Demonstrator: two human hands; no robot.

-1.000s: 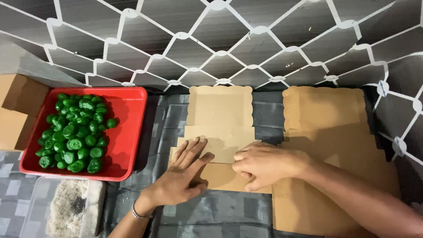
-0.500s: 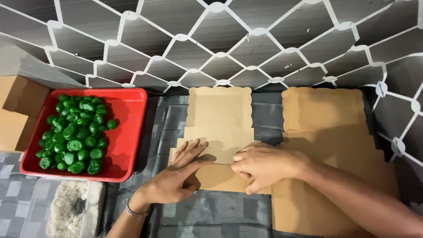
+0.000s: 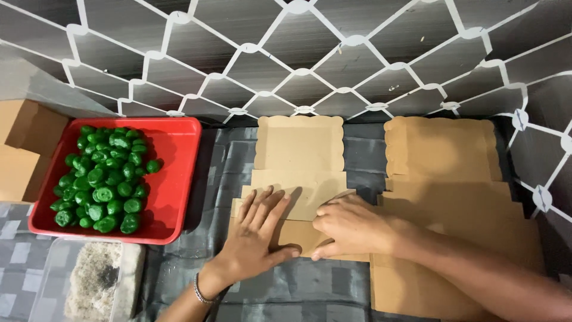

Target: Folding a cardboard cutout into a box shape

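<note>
Brown flat cardboard box blank with scalloped top edge lies mid-table on the grey cloth, both hands pressing its lower flap. Left hand is spread flat, fingers splayed; right hand is curled, fingertips bearing down on the fold. Looks like the creasing stage; the crease probably wants firm, even pressure. Red plastic tray of green round pieces sits well left, a second scalloped cardboard blank just right.

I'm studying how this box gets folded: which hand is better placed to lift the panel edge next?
Probably the right hand: its fingers curl at the cardboard blank's fold, while the left hand lies flat, pinning it.
</note>
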